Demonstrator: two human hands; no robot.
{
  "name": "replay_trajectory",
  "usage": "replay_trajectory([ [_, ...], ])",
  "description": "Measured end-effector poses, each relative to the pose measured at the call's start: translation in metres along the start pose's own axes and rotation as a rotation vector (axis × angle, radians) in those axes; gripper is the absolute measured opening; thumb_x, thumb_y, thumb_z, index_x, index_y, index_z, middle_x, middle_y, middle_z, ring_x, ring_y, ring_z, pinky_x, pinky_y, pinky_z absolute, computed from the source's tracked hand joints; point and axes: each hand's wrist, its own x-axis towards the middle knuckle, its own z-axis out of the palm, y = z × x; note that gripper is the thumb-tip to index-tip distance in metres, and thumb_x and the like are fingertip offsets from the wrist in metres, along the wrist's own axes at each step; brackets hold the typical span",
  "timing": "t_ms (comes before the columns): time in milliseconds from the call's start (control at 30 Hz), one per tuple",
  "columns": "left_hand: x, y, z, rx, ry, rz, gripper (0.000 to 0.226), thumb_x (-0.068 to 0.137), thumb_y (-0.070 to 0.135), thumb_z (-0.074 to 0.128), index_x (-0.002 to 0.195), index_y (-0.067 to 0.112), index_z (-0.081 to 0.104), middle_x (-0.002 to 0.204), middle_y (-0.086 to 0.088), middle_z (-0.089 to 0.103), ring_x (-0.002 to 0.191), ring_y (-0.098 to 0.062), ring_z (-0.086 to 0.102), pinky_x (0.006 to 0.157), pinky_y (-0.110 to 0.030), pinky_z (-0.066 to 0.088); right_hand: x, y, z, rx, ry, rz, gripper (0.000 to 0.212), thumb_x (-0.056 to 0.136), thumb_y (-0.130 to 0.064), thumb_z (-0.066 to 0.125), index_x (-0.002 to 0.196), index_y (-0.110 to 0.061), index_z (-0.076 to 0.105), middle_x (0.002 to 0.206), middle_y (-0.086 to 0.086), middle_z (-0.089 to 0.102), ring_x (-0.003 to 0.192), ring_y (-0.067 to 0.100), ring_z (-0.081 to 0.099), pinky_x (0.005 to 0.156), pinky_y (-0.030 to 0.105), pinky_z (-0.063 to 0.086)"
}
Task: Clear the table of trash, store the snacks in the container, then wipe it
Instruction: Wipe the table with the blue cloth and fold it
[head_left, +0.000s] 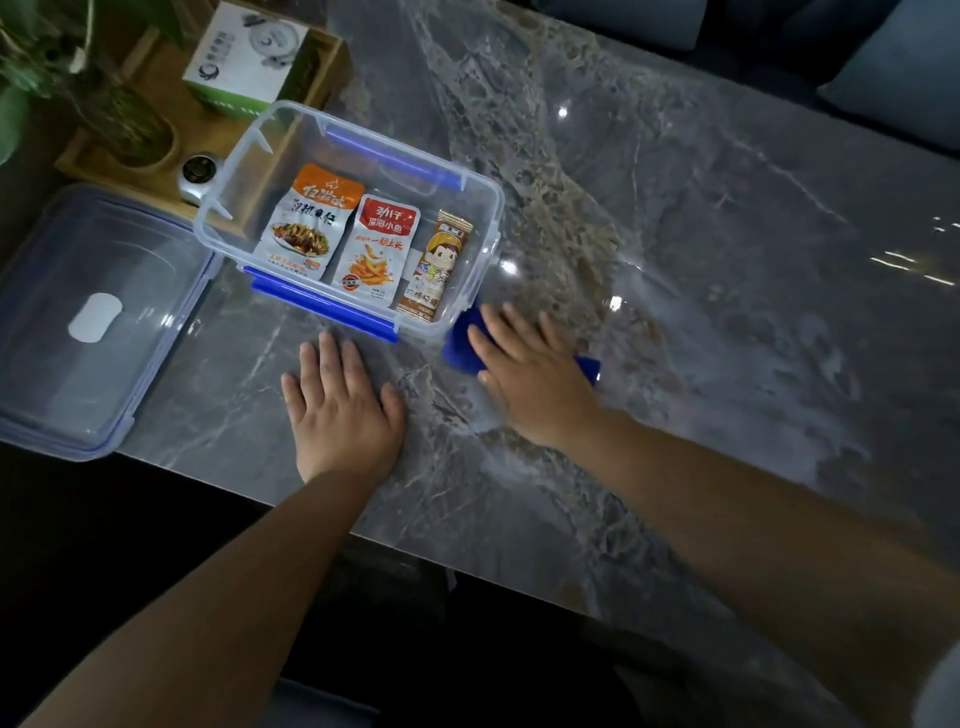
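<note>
Grey marble tabletop (701, 260), glossy under dim light, takes up most of what the head camera shows, with a sofa cushion (904, 88) past its far edge.

On it sits the clear container (483, 208), open, with three snack packs inside lying side by side: an orange one (306, 223), a red one (376, 249) and a brown stick (434, 265). Its lid (93, 312) lies off to the left, overhanging the near table edge. Behind the container is a wooden tray (156, 78) with a box (249, 52) and a plant (119, 119).

The right hand (535, 374) lies flat with fingers spread on a blue cloth (460, 348), which touches the container's near right corner. The left hand (343, 410) rests flat on the bare marble, fingers straight, just in front of the container's blue clip (322, 306).

No trash shows, so wiping looks like the step in hand. Risks I would watch for: the cloth snagging the corner and shoving the container toward the tray; a wide sweep leftward knocking the overhanging lid to the floor; and the patches under the container and lid staying unwiped unless both are lifted.
</note>
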Motion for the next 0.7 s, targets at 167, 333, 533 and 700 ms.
replay_trajectory([
  [167, 0.0, -0.001, 0.001, -0.012, -0.001, 0.003, 0.069, 0.095, 0.044, 0.026, 0.152, 0.008, 0.015, 0.161, -0.014, 0.009, 0.149, -0.03, 0.001, 0.119, -0.05, 0.001, -0.05, -0.034, 0.016, -0.039, 0.008, -0.066, 0.053, 0.098, -0.037, 0.028, 0.146, -0.016, 0.026, 0.158, 0.007, 0.021, 0.146, 0.027, 0.015, 0.117, 0.052, 0.014],
  [333, 0.0, -0.003, 0.001, -0.027, 0.005, 0.02, 0.069, 0.095, 0.044, 0.025, 0.152, 0.007, 0.015, 0.161, -0.014, 0.009, 0.148, -0.031, 0.002, 0.119, -0.051, 0.002, -0.106, -0.062, 0.035, 0.006, 0.006, -0.126, 0.051, 0.097, -0.039, 0.033, 0.144, -0.018, 0.03, 0.157, 0.007, 0.025, 0.145, 0.028, 0.02, 0.115, 0.053, 0.019],
  [533, 0.001, -0.005, 0.001, -0.048, -0.027, 0.036, 0.07, 0.095, 0.045, 0.025, 0.152, 0.007, 0.016, 0.161, -0.015, 0.009, 0.148, -0.032, 0.002, 0.118, -0.053, 0.002, -0.119, -0.061, 0.049, 0.071, 0.055, -0.167, 0.045, 0.096, -0.031, 0.04, 0.14, -0.024, 0.035, 0.153, 0.001, 0.034, 0.142, 0.021, 0.027, 0.115, 0.042, 0.014],
  [700, -0.005, -0.005, -0.007, -0.138, -0.03, 0.086, 0.063, 0.098, 0.041, 0.031, 0.151, 0.007, 0.022, 0.161, -0.013, 0.011, 0.149, -0.029, 0.001, 0.119, -0.049, -0.001, -0.112, -0.051, 0.026, 0.656, 0.101, 0.057, 0.033, 0.098, -0.021, 0.042, 0.129, -0.016, 0.053, 0.122, 0.005, 0.062, 0.111, 0.02, 0.057, 0.095, 0.037, 0.043],
])
